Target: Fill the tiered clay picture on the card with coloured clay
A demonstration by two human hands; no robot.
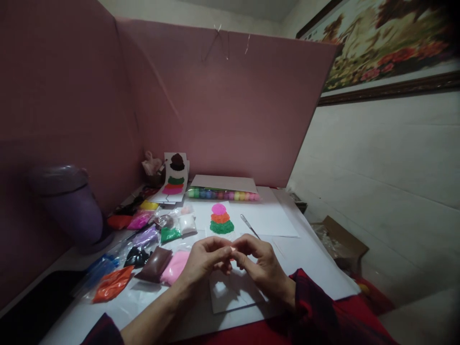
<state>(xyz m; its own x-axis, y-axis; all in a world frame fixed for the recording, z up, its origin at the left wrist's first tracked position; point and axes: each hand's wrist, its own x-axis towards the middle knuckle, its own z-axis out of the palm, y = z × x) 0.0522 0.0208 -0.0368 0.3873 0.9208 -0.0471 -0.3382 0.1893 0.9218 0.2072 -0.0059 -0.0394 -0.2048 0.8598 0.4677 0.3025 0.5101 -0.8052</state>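
Note:
Over a white board [230,299] near the table's front, my left hand [207,256] and my right hand [256,258] meet fingertip to fingertip. Between them they pinch a small pale pinkish piece of modelling clay [233,250], mostly covered by the fingers. Just beyond the hands, a sheet carries stacked flat clay shapes: pink [219,209], orange [220,218] and green [222,227]. A slim metal tool [249,225] lies to the right of that stack, pointing toward my right hand.
Several bags of clay spread to the left, among them brown [155,264], pink [176,267] and orange [113,284]. A purple lidded bin [72,206] stands behind them. At the back are a row of coloured pots [223,194] and a card with clay shapes [168,168].

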